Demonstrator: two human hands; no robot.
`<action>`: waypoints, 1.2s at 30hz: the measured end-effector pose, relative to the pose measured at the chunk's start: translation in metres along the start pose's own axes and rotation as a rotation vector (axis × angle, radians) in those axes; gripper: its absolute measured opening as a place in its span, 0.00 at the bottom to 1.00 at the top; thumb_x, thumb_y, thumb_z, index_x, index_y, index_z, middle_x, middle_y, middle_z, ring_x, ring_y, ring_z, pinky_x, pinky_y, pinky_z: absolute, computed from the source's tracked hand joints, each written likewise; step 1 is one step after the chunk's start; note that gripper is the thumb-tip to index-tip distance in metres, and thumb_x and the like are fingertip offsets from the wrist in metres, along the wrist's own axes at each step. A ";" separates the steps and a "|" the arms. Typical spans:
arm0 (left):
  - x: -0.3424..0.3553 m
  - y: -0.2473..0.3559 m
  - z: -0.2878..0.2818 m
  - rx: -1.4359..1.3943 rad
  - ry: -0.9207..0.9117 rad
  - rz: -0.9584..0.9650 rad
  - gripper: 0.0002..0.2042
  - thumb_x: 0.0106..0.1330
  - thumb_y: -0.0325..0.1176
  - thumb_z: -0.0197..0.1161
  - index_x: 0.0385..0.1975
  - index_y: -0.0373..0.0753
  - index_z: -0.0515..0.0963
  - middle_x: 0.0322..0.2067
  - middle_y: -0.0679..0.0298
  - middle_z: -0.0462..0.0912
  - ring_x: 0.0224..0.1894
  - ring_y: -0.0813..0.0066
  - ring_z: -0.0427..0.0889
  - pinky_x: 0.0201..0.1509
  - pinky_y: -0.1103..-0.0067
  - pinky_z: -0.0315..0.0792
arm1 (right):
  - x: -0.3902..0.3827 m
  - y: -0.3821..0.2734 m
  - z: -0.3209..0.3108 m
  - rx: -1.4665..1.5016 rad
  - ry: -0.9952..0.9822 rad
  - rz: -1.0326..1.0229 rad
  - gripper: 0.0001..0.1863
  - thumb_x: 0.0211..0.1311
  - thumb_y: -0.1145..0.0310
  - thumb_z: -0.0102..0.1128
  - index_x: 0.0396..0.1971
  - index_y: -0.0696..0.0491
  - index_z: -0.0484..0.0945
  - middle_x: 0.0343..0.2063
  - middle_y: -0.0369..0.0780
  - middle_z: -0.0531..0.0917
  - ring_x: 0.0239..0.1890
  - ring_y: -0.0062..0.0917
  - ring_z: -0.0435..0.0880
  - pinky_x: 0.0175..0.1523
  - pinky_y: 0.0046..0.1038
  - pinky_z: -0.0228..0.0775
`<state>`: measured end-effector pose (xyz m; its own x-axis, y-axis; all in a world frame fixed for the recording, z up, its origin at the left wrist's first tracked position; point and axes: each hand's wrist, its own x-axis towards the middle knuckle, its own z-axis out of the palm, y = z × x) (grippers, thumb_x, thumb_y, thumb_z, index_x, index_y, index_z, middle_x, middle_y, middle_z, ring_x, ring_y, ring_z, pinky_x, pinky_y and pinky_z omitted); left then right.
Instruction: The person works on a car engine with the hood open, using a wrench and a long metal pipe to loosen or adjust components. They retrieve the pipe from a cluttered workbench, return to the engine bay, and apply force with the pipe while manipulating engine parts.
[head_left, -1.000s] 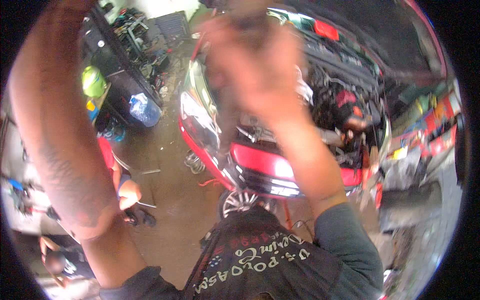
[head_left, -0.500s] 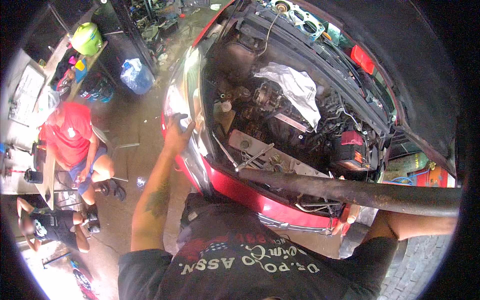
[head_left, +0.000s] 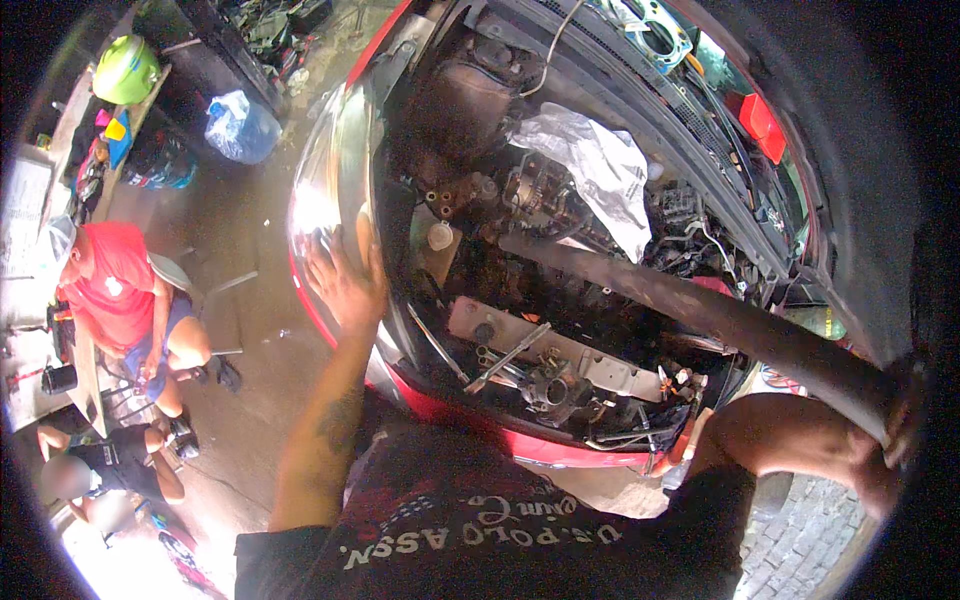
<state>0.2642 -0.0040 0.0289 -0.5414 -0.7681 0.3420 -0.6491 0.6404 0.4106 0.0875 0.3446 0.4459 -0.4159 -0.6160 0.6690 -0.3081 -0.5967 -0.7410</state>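
Black and thick, the long rubber hose runs from frame centre to the lower right, where my right hand closes round its end. My left hand lies flat, fingers spread, on the red car's fender edge, arm straight.

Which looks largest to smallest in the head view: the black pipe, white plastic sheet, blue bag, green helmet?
1. black pipe
2. white plastic sheet
3. blue bag and green helmet: alike, unranked.

Glossy red car paint, crinkled clear plastic sheet, matt black pipe.
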 end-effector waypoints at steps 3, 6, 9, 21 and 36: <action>0.000 0.001 0.000 0.009 0.053 0.015 0.28 0.66 0.51 0.60 0.62 0.43 0.69 0.67 0.51 0.61 0.72 0.49 0.55 0.71 0.52 0.51 | -0.006 0.020 -0.012 0.013 -0.018 0.023 0.18 0.68 0.51 0.51 0.40 0.53 0.70 0.18 0.33 0.69 0.17 0.20 0.68 0.28 0.26 0.64; -0.001 0.003 0.000 0.033 0.051 0.017 0.28 0.66 0.50 0.61 0.62 0.43 0.69 0.66 0.51 0.61 0.71 0.48 0.56 0.71 0.52 0.51 | -0.027 0.042 -0.018 0.015 -0.001 0.055 0.19 0.67 0.51 0.51 0.40 0.53 0.70 0.17 0.33 0.69 0.17 0.20 0.68 0.28 0.26 0.63; -0.001 0.003 -0.001 0.040 0.043 0.026 0.29 0.65 0.49 0.61 0.62 0.42 0.68 0.66 0.49 0.61 0.71 0.47 0.56 0.71 0.52 0.51 | -0.053 0.058 -0.020 0.016 0.056 0.103 0.19 0.67 0.50 0.51 0.40 0.53 0.70 0.16 0.33 0.68 0.16 0.20 0.68 0.28 0.27 0.63; -0.001 0.005 0.005 0.070 0.086 0.069 0.28 0.67 0.47 0.61 0.60 0.36 0.68 0.65 0.43 0.61 0.67 0.43 0.60 0.69 0.54 0.56 | -0.145 0.061 -0.043 -0.082 0.332 -0.237 0.17 0.59 0.51 0.59 0.34 0.49 0.69 0.11 0.31 0.71 0.09 0.16 0.70 0.13 0.19 0.64; -0.001 0.002 0.008 0.024 0.066 0.078 0.30 0.66 0.49 0.60 0.63 0.38 0.65 0.64 0.39 0.60 0.70 0.42 0.55 0.71 0.53 0.51 | -0.143 0.085 -0.052 -0.087 0.336 -0.230 0.17 0.56 0.53 0.60 0.34 0.50 0.69 0.12 0.30 0.72 0.10 0.16 0.71 0.17 0.19 0.66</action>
<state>0.2592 -0.0025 0.0227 -0.5550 -0.7139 0.4270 -0.6197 0.6973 0.3602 0.0764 0.4084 0.2840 -0.5795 -0.2614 0.7719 -0.4904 -0.6447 -0.5865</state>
